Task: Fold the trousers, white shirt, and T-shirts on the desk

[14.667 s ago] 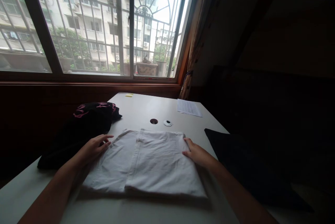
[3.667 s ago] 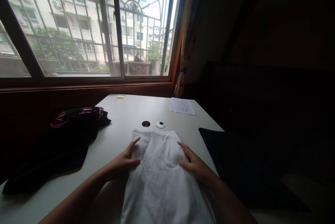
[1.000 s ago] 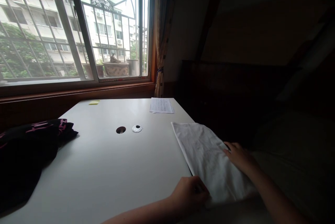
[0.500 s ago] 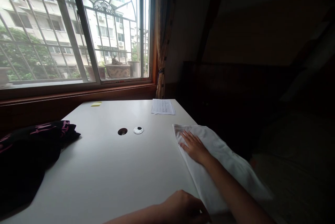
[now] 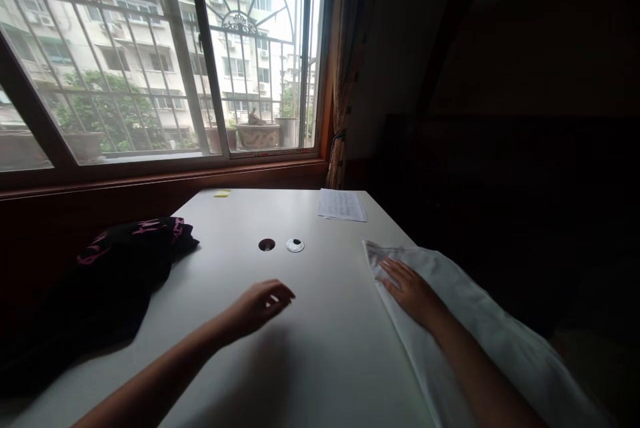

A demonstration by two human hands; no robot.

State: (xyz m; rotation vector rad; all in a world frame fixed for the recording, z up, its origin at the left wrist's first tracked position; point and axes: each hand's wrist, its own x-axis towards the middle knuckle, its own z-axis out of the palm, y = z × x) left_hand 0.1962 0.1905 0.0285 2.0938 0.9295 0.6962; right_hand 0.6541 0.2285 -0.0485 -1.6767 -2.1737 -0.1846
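A white cloth (image 5: 465, 301) lies along the right edge of the white table (image 5: 330, 335), and part of it reaches past that edge. My right hand (image 5: 413, 291) rests on its upper left part with the fingers spread. Over the middle of the table my left hand (image 5: 265, 303) hovers with bent fingers, gaps showing between them and nothing held. A dark garment with pink lettering (image 5: 115, 281) is heaped on the left side of the table.
Toward the back of the table are printed sheets (image 5: 343, 205) and a yellow note (image 5: 222, 193). A round hole (image 5: 267, 245) and a round silver cover (image 5: 295, 245) sit mid-table. A window with bars is behind.
My left hand has moved from the near edge, beside the cloth, up and left over the table. The view has turned left. My right hand is still on the cloth.
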